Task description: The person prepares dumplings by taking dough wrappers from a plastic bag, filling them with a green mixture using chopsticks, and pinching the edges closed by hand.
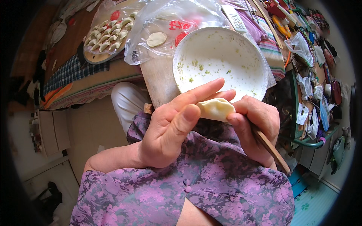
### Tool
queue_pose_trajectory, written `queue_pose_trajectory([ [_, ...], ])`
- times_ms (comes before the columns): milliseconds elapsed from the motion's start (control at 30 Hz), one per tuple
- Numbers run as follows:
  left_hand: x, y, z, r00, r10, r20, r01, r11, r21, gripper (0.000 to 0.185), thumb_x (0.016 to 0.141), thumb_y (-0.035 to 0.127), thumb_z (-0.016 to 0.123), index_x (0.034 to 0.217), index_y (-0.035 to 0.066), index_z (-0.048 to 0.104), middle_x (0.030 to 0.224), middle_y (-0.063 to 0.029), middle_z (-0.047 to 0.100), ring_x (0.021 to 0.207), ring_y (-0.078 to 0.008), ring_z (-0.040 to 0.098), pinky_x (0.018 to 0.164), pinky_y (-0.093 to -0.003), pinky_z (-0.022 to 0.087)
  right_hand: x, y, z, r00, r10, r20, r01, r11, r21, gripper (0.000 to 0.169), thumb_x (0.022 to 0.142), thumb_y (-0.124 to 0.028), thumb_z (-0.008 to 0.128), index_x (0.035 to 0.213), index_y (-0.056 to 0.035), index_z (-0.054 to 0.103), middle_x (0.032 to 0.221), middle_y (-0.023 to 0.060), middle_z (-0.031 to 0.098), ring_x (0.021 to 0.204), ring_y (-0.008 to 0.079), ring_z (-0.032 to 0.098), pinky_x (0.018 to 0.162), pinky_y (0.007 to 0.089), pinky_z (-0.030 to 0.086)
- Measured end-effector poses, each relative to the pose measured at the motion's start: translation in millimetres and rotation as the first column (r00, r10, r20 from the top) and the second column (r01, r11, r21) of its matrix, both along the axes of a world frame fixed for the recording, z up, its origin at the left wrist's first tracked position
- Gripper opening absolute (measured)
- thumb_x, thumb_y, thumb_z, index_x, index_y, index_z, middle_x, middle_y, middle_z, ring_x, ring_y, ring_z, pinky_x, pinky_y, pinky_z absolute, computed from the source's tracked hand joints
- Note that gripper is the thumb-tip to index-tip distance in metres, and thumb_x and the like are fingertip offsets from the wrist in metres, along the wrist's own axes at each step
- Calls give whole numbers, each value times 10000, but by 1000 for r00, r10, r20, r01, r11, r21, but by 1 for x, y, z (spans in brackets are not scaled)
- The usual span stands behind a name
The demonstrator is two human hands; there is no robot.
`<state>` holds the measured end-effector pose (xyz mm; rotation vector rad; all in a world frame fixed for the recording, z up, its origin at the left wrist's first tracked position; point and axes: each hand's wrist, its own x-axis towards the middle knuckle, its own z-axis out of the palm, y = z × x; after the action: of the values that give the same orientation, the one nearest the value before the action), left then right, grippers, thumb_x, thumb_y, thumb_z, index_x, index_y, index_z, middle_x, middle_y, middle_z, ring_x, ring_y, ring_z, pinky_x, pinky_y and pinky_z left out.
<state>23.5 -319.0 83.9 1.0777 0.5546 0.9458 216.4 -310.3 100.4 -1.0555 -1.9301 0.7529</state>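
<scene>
A folded dumpling [216,109] of pale dough is held up between my two hands, above my lap and in front of the bowl. My left hand [172,127] has its thumb at the dumpling's left end, its fingers stretched out behind. Thumb and forefinger of my right hand [258,121] pinch the right end. A flat wooden stick [272,151] is tucked in the right palm and slants down to the right; its upper end is hidden. Beyond the hands, a white bowl [220,56] has green filling bits stuck inside. One round dough wrapper [156,39] lies on a plastic bag [141,55].
Several shaped dumplings [106,38] lie on a plastic-covered round board [99,59] at the far left. The bowl stands on a wooden board [158,82]. A white grater-like tool [234,18] lies behind it. A cluttered table [299,124] stands at the right.
</scene>
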Motion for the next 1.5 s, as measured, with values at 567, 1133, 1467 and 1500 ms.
queue_pose_trajectory([
  [567,-7,-3,4,994,46,-94,-59,987,-148,341,983,112,503,1268,-76,508,1184,-185,613,1042,-212,636,942,-328,503,6,5,-4,998,57,32,-59,997,54,225,767,-204,765,763,-43,608,603,69,537,522,215,560,471,314,416],
  [1133,-11,1,-2,982,100,-158,-104,994,-16,253,899,81,641,1110,-57,630,1048,-150,654,973,-197,642,876,-295,502,7,8,-2,982,176,71,-176,984,-3,224,766,-210,749,734,-52,594,625,75,532,542,254,545,485,354,403],
  [1467,-9,-2,3,970,179,-166,-186,982,-27,124,852,17,666,964,-24,699,982,-158,680,953,-221,654,868,-311,513,5,8,-3,971,235,39,-234,972,-32,232,786,-227,731,742,-53,583,644,75,545,559,259,560,509,355,421],
  [1500,-9,-3,5,971,177,-159,-187,981,-55,116,848,13,668,954,-23,699,978,-158,681,952,-223,655,871,-315,513,5,8,-3,969,243,51,-242,970,-25,229,785,-221,729,737,-54,579,643,74,543,559,256,561,507,355,422],
])
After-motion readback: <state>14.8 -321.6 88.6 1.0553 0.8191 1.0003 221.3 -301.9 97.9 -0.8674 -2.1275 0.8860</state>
